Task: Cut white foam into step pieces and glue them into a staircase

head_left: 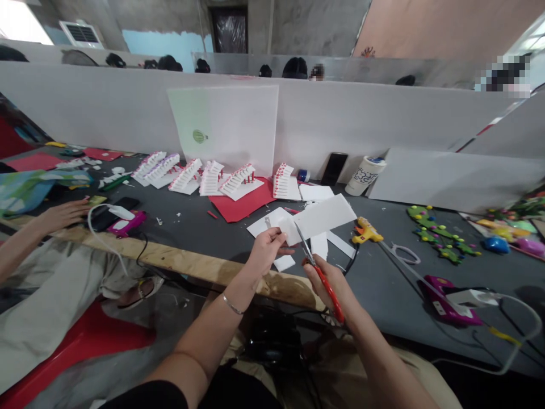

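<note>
My left hand [269, 245] pinches the near left end of a white strip of card [326, 216], held above the table. A pair of scissors [326, 284] with red-orange handles is gripped in my right hand [330, 275]. Their blades meet the card's near edge close to my left fingers. Under the card lie white cut pieces [284, 262] and a larger white sheet [259, 226]. A yellow glue gun [367, 230] rests just right of the card.
Small white stair-like models [238, 180] stand behind, some over red card [238, 207]. Purple power strips [451, 301] with cables lie right and left. A cup [365, 176] and a phone [334, 168] stand by the partition. A co-worker's hand [70, 213] reaches in at left.
</note>
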Demonstrator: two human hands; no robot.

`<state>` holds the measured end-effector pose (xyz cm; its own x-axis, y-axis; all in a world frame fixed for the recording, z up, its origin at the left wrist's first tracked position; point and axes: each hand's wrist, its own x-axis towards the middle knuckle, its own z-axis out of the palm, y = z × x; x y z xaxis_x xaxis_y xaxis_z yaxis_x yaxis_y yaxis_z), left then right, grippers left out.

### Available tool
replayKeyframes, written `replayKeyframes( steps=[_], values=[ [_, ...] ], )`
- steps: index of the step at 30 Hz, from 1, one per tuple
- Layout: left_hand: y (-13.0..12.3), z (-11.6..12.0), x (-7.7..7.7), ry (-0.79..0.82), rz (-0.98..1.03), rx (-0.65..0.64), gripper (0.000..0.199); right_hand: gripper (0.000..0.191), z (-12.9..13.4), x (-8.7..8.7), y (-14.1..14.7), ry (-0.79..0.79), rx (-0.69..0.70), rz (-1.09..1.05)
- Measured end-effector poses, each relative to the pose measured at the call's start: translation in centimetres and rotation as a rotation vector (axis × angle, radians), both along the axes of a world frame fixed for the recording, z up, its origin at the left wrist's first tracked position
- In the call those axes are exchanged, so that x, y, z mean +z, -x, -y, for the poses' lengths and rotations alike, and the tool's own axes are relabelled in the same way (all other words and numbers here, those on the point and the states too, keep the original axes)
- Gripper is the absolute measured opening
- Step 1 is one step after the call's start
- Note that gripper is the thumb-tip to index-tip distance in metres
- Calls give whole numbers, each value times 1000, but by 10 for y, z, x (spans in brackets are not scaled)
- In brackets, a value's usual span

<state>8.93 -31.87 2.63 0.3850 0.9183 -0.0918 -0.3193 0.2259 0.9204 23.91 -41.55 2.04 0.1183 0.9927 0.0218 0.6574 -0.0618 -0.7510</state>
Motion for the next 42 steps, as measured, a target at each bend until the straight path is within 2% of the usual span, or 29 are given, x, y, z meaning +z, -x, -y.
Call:
replayKeyframes(
  steps=[16,25,32,42],
  values=[
    [4,-2,-1,-41,-25,-22,35,38,-4,-15,-2,65,12,14],
    [5,-4,-1,-14,-11,-20,34,34,-4,-12,1,37,20,6],
    [6,-5,1,14,-5,-13,34,35,-5,-3,8,-43,-50,73],
    [9,-4,6,-6,33,-15,36,41,-7,-7,12,-47,-30,-11]
  ],
)
